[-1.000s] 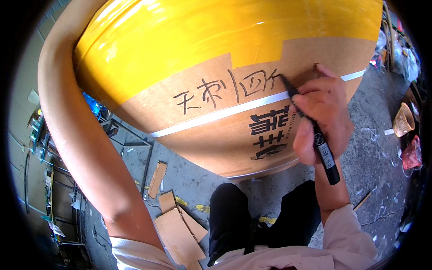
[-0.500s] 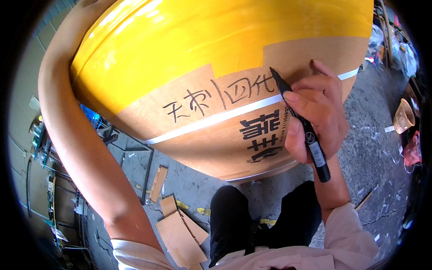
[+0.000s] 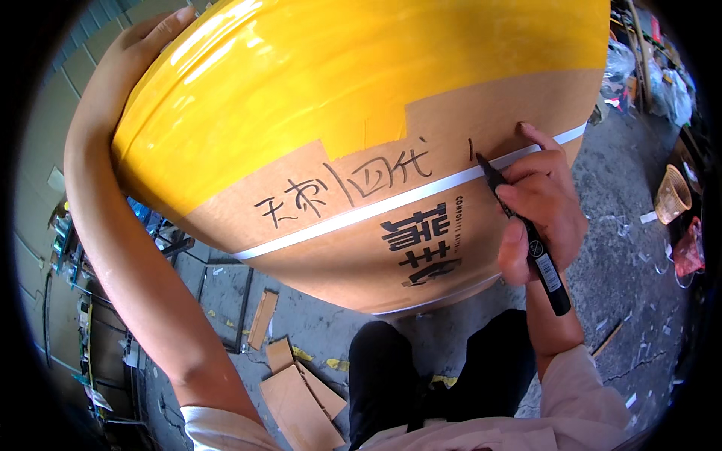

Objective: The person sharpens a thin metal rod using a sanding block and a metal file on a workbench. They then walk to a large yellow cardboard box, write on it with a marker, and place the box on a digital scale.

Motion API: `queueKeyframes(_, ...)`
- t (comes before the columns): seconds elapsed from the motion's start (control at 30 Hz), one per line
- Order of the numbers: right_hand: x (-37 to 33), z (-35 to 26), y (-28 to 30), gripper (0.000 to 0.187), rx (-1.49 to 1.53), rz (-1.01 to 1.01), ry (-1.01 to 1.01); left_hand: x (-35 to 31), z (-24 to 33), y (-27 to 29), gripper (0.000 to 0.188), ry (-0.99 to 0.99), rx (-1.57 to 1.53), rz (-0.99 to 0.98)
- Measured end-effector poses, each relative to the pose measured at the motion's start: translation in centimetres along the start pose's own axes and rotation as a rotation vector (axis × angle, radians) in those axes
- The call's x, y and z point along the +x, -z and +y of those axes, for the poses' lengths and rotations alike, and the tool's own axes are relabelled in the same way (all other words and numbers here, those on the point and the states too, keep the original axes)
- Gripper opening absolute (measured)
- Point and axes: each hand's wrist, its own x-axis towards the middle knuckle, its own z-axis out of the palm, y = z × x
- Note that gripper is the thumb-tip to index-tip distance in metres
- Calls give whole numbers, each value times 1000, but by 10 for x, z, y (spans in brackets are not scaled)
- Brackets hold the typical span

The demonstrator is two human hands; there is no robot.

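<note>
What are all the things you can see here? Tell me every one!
Cardboard box: one, brown, wrapped in yellow tape, held up at the middle, black handwriting on its bare part.
Strap: one, white, running across the box below the handwriting.
Marker: one, black, tip on the box just right of the handwriting.
Cardboard scraps: several, brown, on the floor at lower left.
Basket: one, tan, on the floor at far right.
Floor: grey concrete, littered with small bits.
Trousers: black, bottom middle.
Sleeves: two, pale pink, bottom edge.
Left hand: on the box's top left edge, forearm along its side.
Right hand: gripping the marker.
</note>
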Motion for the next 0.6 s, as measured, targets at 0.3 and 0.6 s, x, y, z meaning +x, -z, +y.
queueKeyframes(0.3, -5, 7, 14, 14, -52, -63, -49, -12, 20, -10, 60, 12, -102, 55)
queueKeyframes(0.6, 1, 8, 14, 12, -100, -97, 18, -11, 25, -10, 61, 49, -59, 48)
